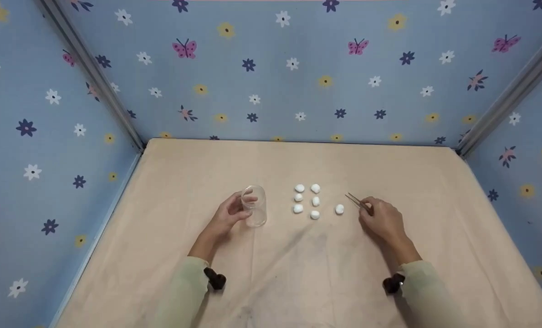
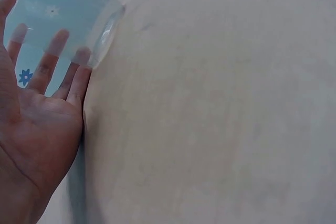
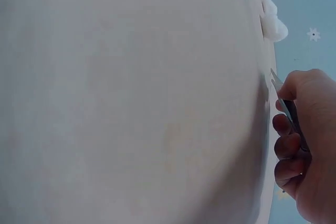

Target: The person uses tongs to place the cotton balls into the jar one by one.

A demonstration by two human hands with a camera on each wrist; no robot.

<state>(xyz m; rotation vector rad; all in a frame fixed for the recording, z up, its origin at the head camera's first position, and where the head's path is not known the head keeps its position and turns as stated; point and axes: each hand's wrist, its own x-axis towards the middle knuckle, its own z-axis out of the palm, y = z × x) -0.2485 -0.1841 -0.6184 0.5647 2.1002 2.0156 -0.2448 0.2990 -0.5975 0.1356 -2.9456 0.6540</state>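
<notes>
My left hand (image 1: pixel 224 217) holds a clear plastic cup (image 1: pixel 258 217) upright at the table's middle left. In the left wrist view, its thumb and fingers lie on opposite sides of the see-through cup (image 2: pixel 63 11). No contents show inside. My right hand (image 1: pixel 384 221) grips metal tweezers (image 1: pixel 355 199), their two tips apart and pointing left. Closest to those tips is a single white cotton ball (image 1: pixel 339 209), with nothing between the tips. Further left, several more cotton balls (image 1: pixel 315 201) lie in two short columns between the cup and the tweezers.
A beige cloth (image 1: pixel 275 282) with light creases and smudges covers the table. Blue flowered panels (image 1: pixel 271 82) rise behind it and on both sides, joined by grey metal posts (image 1: pixel 93 75). Dark wrist cameras (image 1: pixel 215 279) sit on both green-sleeved forearms.
</notes>
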